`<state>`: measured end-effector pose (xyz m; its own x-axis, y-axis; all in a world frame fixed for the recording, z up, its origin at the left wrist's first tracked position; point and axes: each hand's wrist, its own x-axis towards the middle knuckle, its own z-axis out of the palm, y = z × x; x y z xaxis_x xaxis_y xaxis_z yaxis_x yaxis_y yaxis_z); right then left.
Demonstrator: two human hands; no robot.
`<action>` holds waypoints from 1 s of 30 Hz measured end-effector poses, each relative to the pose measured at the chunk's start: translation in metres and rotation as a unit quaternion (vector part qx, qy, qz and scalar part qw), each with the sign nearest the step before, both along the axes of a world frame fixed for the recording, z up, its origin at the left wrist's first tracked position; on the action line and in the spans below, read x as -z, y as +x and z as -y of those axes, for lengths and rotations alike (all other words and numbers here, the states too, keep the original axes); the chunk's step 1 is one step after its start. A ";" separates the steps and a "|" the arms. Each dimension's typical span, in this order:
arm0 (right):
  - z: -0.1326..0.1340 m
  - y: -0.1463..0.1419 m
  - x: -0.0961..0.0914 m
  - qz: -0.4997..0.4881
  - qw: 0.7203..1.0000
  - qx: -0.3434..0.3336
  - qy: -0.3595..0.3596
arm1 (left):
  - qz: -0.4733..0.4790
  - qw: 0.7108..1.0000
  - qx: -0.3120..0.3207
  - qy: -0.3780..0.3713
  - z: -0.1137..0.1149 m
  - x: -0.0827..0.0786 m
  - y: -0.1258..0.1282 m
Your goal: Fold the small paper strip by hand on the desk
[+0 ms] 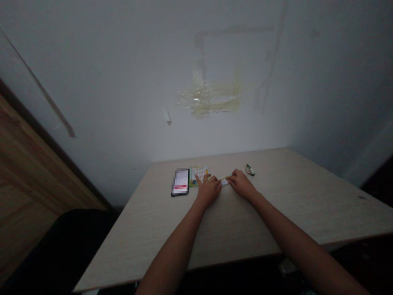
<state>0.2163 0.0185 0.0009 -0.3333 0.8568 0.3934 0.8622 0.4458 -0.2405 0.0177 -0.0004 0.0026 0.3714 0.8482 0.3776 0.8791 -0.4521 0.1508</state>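
Observation:
A narrow strip of printed paper (226, 180), white with green and yellow edges, lies between my two hands on the table. My left hand (209, 191) pinches its left end with the thumb side, while the other fingers spread over a printed leaflet (199, 169). At the strip's right end, the fingers of my right hand (243, 184) are closed on the paper. Both hands rest low over the tabletop and hide the strip's ends. The leaflet is green and white with small text, partly covered by my left fingers.
A phone (180, 182) with a lit screen lies left of the leaflet. A small crumpled green-and-white scrap (250, 169) sits beyond my right hand. The pale wooden table (166, 229) meets a wall with peeling clear tape (211, 100). A dark object (82, 233) stands at left.

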 end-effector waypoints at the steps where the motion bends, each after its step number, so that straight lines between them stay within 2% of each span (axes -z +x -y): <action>1: 0.001 -0.001 0.000 -0.001 1.000 0.002 0.002 | 0.000 1.000 -0.002 0.003 0.000 0.000 0.000; 9: 0.005 -0.005 -0.003 0.015 0.999 0.029 -0.002 | 0.007 1.000 -0.012 0.005 0.000 0.003 0.001; 22: -0.001 -0.004 0.002 -0.058 0.997 -0.009 -0.053 | 0.052 0.999 0.009 -0.014 0.000 0.002 -0.002; 30: -0.006 0.004 0.006 -0.110 0.990 -0.045 -0.073 | 0.104 0.992 0.027 -0.061 0.001 -0.003 -0.005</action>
<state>0.2208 0.0244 -0.0053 -0.3311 0.8810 0.3380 0.7407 0.4645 -0.4853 0.0125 -0.0017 0.0059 0.3428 0.8730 0.3471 0.7979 -0.4655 0.3830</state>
